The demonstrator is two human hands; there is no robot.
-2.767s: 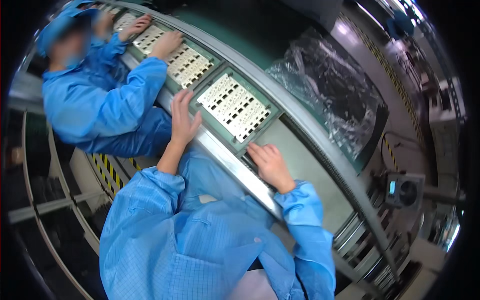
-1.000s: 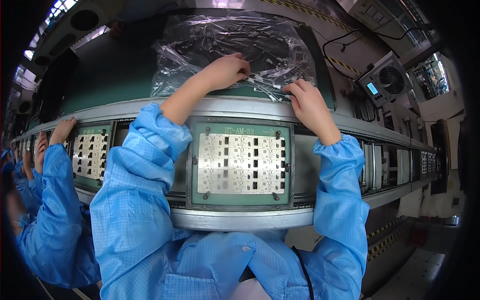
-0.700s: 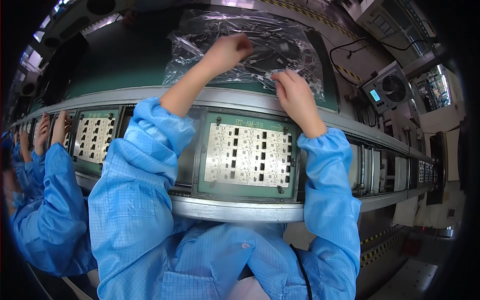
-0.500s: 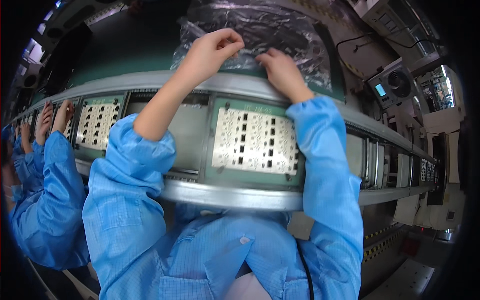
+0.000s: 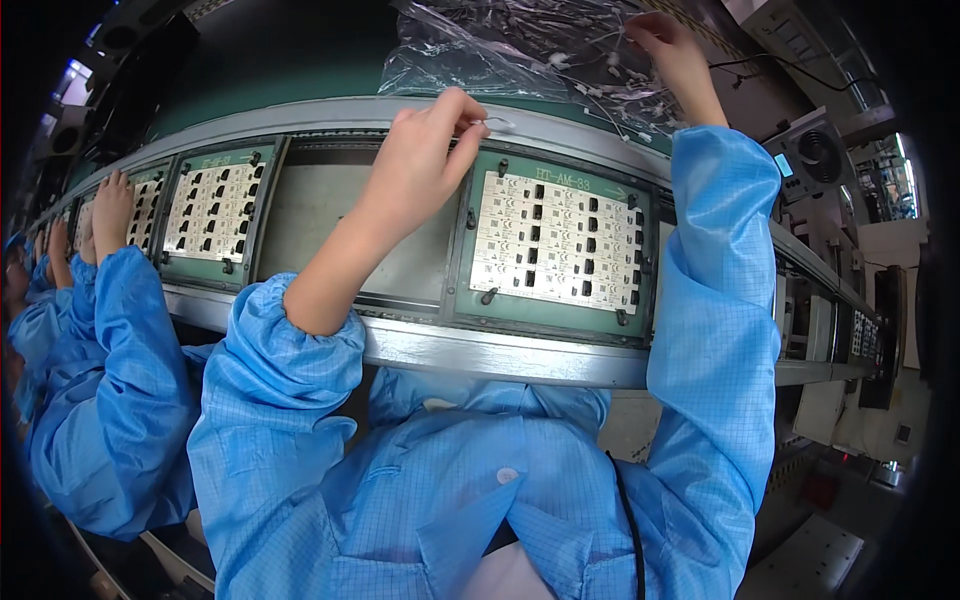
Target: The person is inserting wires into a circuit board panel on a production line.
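Note:
My left hand (image 5: 420,165) is raised over the rail's far edge, thumb and forefinger pinched on a thin white wire (image 5: 498,123) that sticks out to the right. Beyond the rail, my right hand (image 5: 685,70) reaches over a clear plastic bag (image 5: 470,65) of loose wires with white connectors (image 5: 560,60). Its fingers are closed among the wires; what they hold is too small to make out. Below and between my arms lies a white circuit board panel (image 5: 560,240) with rows of black components, clipped in a green carrier (image 5: 550,325).
Metal rails (image 5: 500,360) run left to right in front of me. Another green carrier (image 5: 180,262) with a white panel sits farther left, where a co-worker's hand (image 5: 113,212) is over the line. A grey device with a lit screen (image 5: 785,165) stands at the right.
My right hand has moved right and farther away over the bag of wires. The left hand came lower and now shows a white wire. The carriers appear farther right in view.

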